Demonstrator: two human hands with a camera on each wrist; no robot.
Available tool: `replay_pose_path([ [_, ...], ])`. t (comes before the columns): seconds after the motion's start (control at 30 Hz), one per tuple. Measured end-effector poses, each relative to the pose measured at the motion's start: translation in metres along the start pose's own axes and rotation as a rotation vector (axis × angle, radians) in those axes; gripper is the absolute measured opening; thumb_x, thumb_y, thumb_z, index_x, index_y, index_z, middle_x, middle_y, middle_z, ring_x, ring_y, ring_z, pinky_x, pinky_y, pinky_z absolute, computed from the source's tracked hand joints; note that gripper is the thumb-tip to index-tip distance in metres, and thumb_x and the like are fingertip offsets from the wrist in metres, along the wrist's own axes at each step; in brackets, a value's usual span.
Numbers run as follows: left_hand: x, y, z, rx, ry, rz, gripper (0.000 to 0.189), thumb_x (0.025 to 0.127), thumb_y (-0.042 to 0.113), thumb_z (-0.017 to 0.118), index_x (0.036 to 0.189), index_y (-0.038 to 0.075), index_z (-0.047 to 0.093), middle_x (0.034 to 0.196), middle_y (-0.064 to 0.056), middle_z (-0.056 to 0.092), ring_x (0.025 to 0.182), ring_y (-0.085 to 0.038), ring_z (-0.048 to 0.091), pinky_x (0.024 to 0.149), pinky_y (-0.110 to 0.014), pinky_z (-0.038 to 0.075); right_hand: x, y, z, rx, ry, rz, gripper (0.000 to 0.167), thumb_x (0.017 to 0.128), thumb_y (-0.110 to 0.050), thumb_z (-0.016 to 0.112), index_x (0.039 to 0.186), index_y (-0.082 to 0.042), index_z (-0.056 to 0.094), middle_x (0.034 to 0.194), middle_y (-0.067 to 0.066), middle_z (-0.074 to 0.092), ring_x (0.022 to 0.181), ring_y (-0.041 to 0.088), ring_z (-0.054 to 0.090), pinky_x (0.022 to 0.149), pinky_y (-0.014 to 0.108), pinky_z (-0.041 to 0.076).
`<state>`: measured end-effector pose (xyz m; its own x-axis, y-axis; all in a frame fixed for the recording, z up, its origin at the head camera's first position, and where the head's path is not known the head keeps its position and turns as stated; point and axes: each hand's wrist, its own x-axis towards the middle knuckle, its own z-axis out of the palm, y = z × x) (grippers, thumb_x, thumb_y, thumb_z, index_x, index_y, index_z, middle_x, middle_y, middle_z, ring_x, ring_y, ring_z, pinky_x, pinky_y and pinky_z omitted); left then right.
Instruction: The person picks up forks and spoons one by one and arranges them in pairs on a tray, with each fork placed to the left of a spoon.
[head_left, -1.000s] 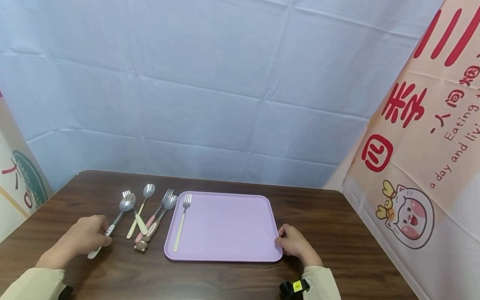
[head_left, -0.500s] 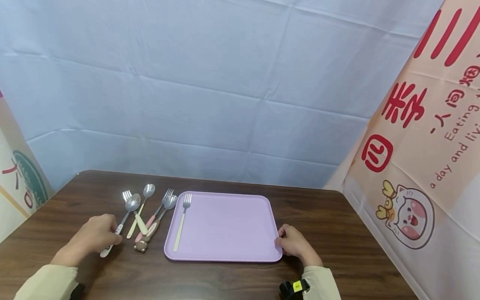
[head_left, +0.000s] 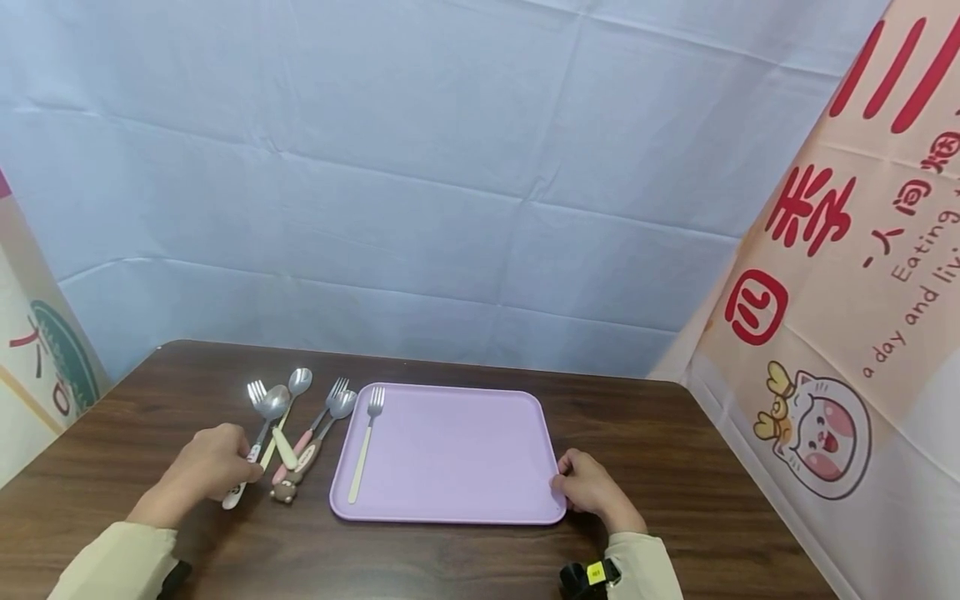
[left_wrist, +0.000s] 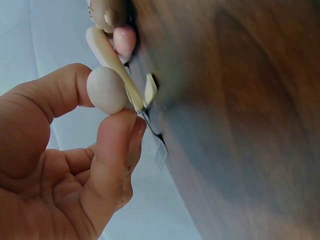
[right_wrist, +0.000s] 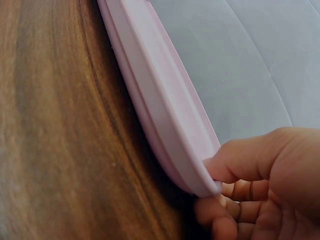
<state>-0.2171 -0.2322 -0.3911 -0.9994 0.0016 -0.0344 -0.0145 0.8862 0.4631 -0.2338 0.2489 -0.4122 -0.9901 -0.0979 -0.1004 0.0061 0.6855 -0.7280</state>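
Note:
Pinched between thumb and fingers of my left hand (head_left: 212, 465) is a spoon (head_left: 276, 402) with a white patterned handle. Its rounded handle end (left_wrist: 106, 91) faces the camera in the left wrist view, and its bowl overlaps a fork (head_left: 284, 448) with a thick cream handle in the head view. My right hand (head_left: 591, 485) grips the near right corner of a purple tray (head_left: 457, 458), thumb over the rim and fingers underneath. On the tray's left side lies a fork (head_left: 362, 458) with a slim cream handle.
Between the left hand and the tray lie a spoon (head_left: 300, 382) with a thin yellowish handle, a pink-handled fork (head_left: 303, 438) and a brown bear-handled spoon (head_left: 307, 457), partly overlapping. The dark wooden table (head_left: 420, 558) ends in front of a pale cloth (head_left: 420, 208).
My left hand has moved the white-handled spoon to the right, toward the other cutlery, its bowl now over the cream-handled fork. My right hand and the tray have stayed put.

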Motion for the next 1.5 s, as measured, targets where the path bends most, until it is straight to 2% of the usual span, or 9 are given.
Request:
replay_pose_path([
  [0.13, 0.001, 0.005, 0.002, -0.02, -0.011, 0.003, 0.018, 0.066, 0.012, 0.066, 0.064, 0.005, 0.051, 0.056, -0.003, 0.047, 0.046, -0.015, 0.048, 0.043, -0.029, 0.039, 0.0, -0.001, 0.001, -0.01, 0.022, 0.022, 0.011, 0.077, 0.0, 0.058, 0.083, -0.002, 0.049, 0.06, 0.009, 0.048, 0.05, 0.019, 0.047, 0.046, 0.03, 0.041],
  [0.27, 0.003, 0.01, 0.004, -0.03, -0.015, 0.025, 0.021, 0.066, 0.015, 0.069, 0.07, 0.003, 0.052, 0.06, -0.004, 0.049, 0.049, -0.016, 0.05, 0.045, -0.03, 0.04, -0.001, -0.003, 0.002, -0.032, 0.038, 0.033, 0.011, 0.078, 0.0, 0.059, 0.082, -0.003, 0.049, 0.059, 0.008, 0.048, 0.05, 0.018, 0.046, 0.046, 0.029, 0.04],
  [0.53, 0.005, 0.023, 0.006, -0.043, 0.008, 0.022, 0.019, 0.061, 0.013, 0.069, 0.057, 0.008, 0.051, 0.05, 0.0, 0.049, 0.044, -0.013, 0.048, 0.041, -0.028, 0.039, 0.001, -0.002, 0.003, -0.041, 0.041, 0.037, 0.01, 0.078, -0.001, 0.058, 0.082, -0.003, 0.049, 0.06, 0.008, 0.048, 0.052, 0.019, 0.048, 0.047, 0.03, 0.041],
  [0.7, 0.005, 0.028, 0.007, -0.054, 0.014, 0.013, 0.016, 0.064, 0.011, 0.067, 0.057, 0.007, 0.053, 0.05, -0.002, 0.049, 0.043, -0.013, 0.047, 0.041, -0.027, 0.039, 0.0, -0.003, 0.003, -0.044, 0.045, 0.037, 0.011, 0.077, -0.001, 0.059, 0.082, -0.003, 0.049, 0.06, 0.008, 0.048, 0.051, 0.018, 0.047, 0.047, 0.03, 0.041],
  [1.0, 0.011, 0.044, 0.013, -0.02, 0.053, 0.077, 0.027, 0.065, 0.015, 0.067, 0.049, 0.012, 0.045, 0.046, 0.003, 0.044, 0.042, -0.013, 0.046, 0.042, -0.028, 0.037, 0.0, -0.004, 0.003, -0.048, 0.051, 0.029, 0.012, 0.076, -0.001, 0.059, 0.08, -0.004, 0.048, 0.057, 0.007, 0.048, 0.048, 0.018, 0.046, 0.045, 0.029, 0.04],
  [1.3, 0.017, 0.06, 0.02, -0.081, 0.035, 0.043, 0.018, 0.065, 0.012, 0.064, 0.059, 0.007, 0.047, 0.045, -0.002, 0.047, 0.035, -0.012, 0.047, 0.037, -0.027, 0.039, 0.0, -0.003, 0.003, -0.05, 0.052, 0.023, 0.011, 0.077, -0.001, 0.058, 0.081, -0.003, 0.048, 0.057, 0.007, 0.048, 0.048, 0.018, 0.047, 0.044, 0.029, 0.041],
  [1.5, 0.019, 0.067, 0.024, -0.092, 0.046, 0.054, 0.017, 0.064, 0.012, 0.064, 0.061, 0.006, 0.048, 0.049, -0.003, 0.048, 0.037, -0.014, 0.047, 0.037, -0.028, 0.04, 0.0, -0.002, 0.003, -0.041, 0.057, 0.03, 0.011, 0.077, -0.001, 0.06, 0.081, -0.003, 0.05, 0.056, 0.007, 0.049, 0.048, 0.018, 0.048, 0.045, 0.03, 0.043],
])
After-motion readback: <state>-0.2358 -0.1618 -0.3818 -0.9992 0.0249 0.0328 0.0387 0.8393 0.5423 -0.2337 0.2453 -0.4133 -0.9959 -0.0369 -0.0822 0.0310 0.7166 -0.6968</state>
